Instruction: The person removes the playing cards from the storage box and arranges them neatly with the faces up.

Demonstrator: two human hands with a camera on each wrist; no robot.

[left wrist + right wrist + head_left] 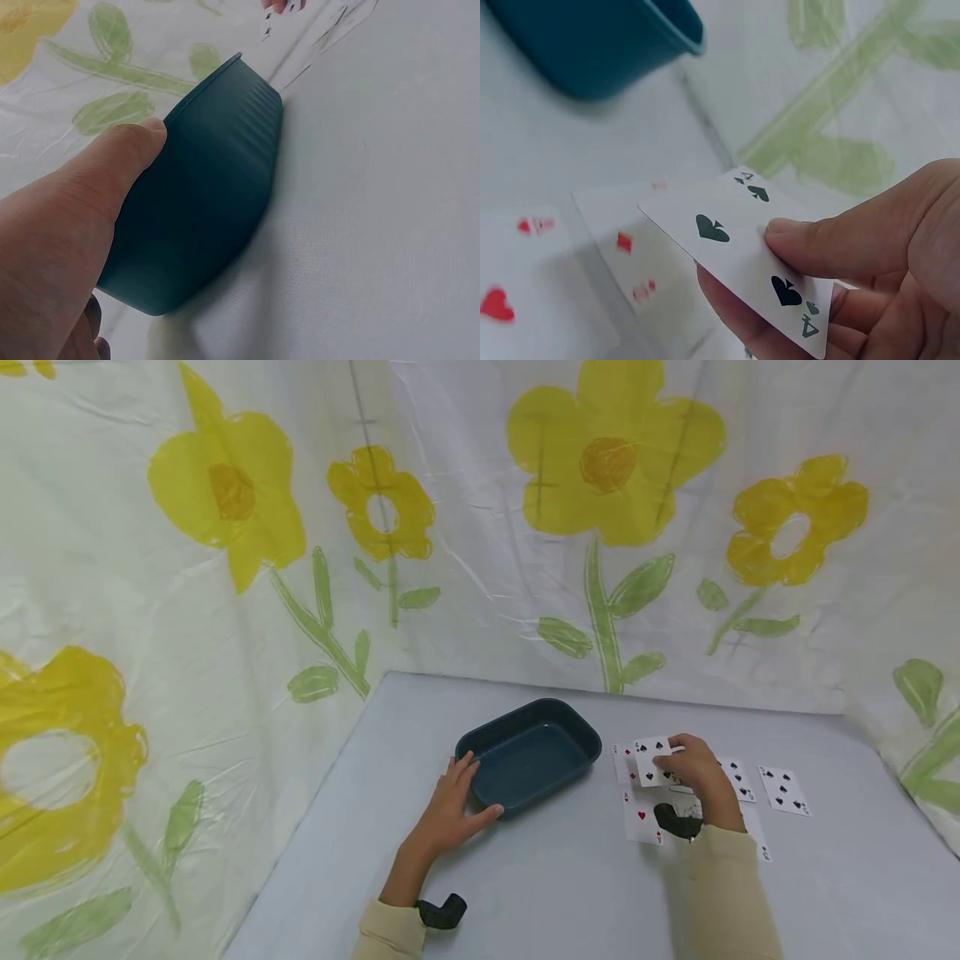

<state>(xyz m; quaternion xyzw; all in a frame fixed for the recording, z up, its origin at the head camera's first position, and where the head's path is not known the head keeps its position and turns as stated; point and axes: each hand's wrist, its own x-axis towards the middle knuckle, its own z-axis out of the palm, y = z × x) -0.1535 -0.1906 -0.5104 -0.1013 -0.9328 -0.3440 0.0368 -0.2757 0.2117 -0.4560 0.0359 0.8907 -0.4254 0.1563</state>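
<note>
My right hand [693, 767] pinches a four of spades playing card [647, 768] between thumb and fingers. This card is held tilted above a diamonds card [619, 244] on the table. Just nearer lies an ace of hearts [637, 827]. My left hand [448, 806] touches the near-left corner of a dark teal rectangular tray [532, 760], its fingers spread along the left rim. In the left wrist view, the thumb [124, 154] lies along the tray's outer wall.
Right of my right hand lie spades cards [738, 779], another spades card [784, 791] and a card [757, 833] partly hidden by the arm. A white table [555, 885] carries everything. Flower-printed curtains [480, 568] hang behind its far edge and to the left.
</note>
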